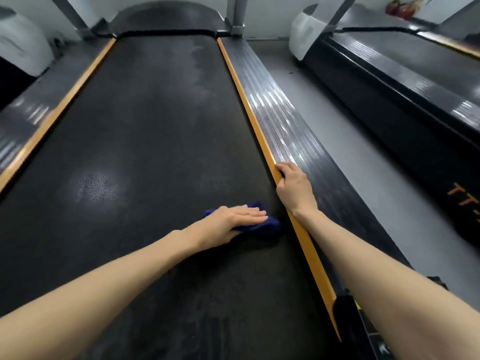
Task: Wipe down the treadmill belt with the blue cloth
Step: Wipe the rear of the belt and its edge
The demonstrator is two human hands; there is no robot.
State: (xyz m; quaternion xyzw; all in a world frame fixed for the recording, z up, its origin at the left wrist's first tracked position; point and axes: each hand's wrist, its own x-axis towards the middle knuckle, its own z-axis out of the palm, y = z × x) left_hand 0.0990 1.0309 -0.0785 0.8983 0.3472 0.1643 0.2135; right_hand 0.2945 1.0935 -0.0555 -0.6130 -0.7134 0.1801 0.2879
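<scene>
The black treadmill belt (155, 141) runs away from me between two orange strips. A dark blue cloth (268, 226) lies crumpled on the belt near its right edge. My left hand (233, 220) lies flat on top of the cloth with straight fingers, pressing it down onto the belt. My right hand (293, 187) rests on the right side rail (288, 126), its fingers curled over the orange strip (249, 105) at the belt's edge. Pale dusty patches (97, 188) show on the belt to the left of the cloth and farther up.
A ribbed dark left side rail (31, 118) borders the belt. The motor cover (166, 19) and two grey uprights stand at the far end. A grey floor strip (363, 162) separates this machine from a second treadmill (415, 94) on the right.
</scene>
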